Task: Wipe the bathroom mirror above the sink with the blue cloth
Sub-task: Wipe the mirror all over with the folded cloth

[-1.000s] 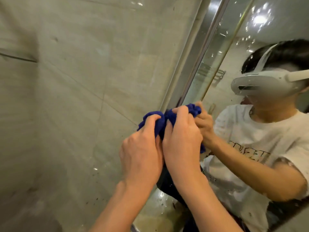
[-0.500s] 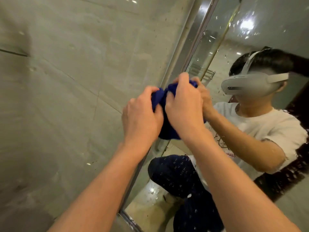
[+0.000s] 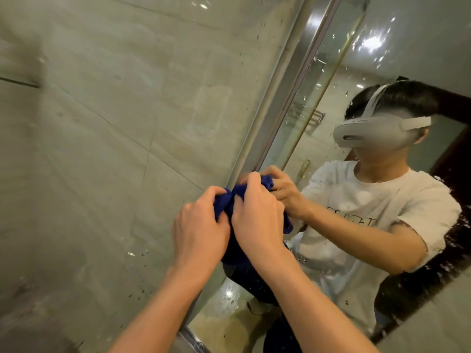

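You're in a tiled bathroom. Evidence: large glazed wall tiles (image 3: 107,154) w/ grout lines; metal-framed mirror (image 3: 397,47) mounted on them, water-spotted; reflection shows a wall-mounted metal rack (image 3: 309,118), glossy wet floor (image 3: 224,319) and ceiling light (image 3: 370,43).

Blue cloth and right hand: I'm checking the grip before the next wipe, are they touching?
Touching. The head view shows the right hand with its fingers curled over the bunched blue cloth, no gap between them, beside the mirror frame.
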Tool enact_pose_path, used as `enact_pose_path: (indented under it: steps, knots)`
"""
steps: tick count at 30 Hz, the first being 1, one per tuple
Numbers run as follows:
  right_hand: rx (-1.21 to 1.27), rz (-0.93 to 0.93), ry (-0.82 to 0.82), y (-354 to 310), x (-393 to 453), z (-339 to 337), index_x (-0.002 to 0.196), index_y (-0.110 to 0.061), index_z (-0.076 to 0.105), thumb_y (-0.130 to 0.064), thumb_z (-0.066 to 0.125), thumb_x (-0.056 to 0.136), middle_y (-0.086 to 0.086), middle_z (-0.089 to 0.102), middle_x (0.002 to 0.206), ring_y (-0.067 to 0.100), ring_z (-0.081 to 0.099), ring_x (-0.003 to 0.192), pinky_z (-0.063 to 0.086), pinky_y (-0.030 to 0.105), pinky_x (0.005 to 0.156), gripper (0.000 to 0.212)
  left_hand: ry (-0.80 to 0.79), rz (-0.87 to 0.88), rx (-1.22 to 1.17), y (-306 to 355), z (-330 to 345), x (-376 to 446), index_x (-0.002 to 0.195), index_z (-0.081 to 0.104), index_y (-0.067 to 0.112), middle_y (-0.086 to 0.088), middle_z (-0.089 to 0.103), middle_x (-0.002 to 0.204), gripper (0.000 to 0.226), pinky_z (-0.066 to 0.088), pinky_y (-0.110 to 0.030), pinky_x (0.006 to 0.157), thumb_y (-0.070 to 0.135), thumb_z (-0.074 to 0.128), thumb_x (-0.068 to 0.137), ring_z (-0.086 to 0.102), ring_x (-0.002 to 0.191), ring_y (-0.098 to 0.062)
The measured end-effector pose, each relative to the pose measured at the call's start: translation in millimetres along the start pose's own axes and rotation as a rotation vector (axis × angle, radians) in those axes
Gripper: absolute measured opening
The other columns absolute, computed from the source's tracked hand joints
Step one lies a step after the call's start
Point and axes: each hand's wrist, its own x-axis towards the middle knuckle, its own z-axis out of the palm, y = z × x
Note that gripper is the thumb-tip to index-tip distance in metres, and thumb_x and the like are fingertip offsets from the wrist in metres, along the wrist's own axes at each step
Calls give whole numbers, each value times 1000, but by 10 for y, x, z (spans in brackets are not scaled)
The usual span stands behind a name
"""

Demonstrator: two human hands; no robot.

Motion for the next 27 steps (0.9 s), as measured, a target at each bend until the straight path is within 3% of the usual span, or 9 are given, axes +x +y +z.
enact_pose_path:
  steps: [5,8,12,14,18,22,24,27]
  knots:
    - [1,-77,149,-140,464,-586,107,-13,42,-14,51,94,7,63,89,36,61,85,47,43,71,16,124,170,-21,607,-176,311,115,62,26,-7,73,97,28,38,-37,72,17,56,89,62,93,-35]
    - [-16,-90,237,-279,850,-1024,108,-11,36,-12,47,95,-5,46,72,28,50,72,32,36,61,17,197,262,-39,1077,-362,669,113,64,24,-6,72,99,27,33,-32,71,16,55,89,62,94,-32]
    - [-45,-81,278,-305,994,-1182,100,-16,27,-12,43,97,-9,37,68,14,35,58,16,27,48,17,215,314,-41,1184,-402,802,114,62,22,-7,71,97,26,30,-28,68,16,53,90,62,92,-32]
    - [-20,-72,261,-236,886,-1033,99,-17,28,-14,43,98,-10,36,70,10,34,58,19,27,48,15,192,325,-1,1040,-337,716,115,58,21,-9,70,96,25,32,-31,67,17,50,92,61,90,-34]
    - [32,-70,94,-142,563,-636,98,-21,27,-17,41,99,1,58,88,29,60,78,45,40,63,15,69,235,47,679,-241,451,118,56,24,-6,69,95,25,32,-29,65,18,51,94,58,79,-27]
    - [26,-56,-22,-174,494,-605,100,-22,24,-14,42,98,3,59,84,30,63,77,49,42,62,20,25,173,-77,550,-260,384,115,63,23,-7,73,95,31,44,-37,75,11,57,88,64,92,-33]
    - [31,-88,-1,-203,575,-752,103,-19,22,-12,45,97,0,54,73,27,60,68,48,42,57,25,46,175,-111,663,-304,445,113,65,21,-7,73,96,29,46,-38,81,10,57,87,64,93,-34]
    - [34,-111,172,-318,826,-1116,104,-11,25,-12,51,96,-6,40,67,16,45,58,39,33,54,27,143,269,-220,994,-408,622,112,65,17,-10,73,96,24,46,-38,80,14,55,91,64,92,-35]
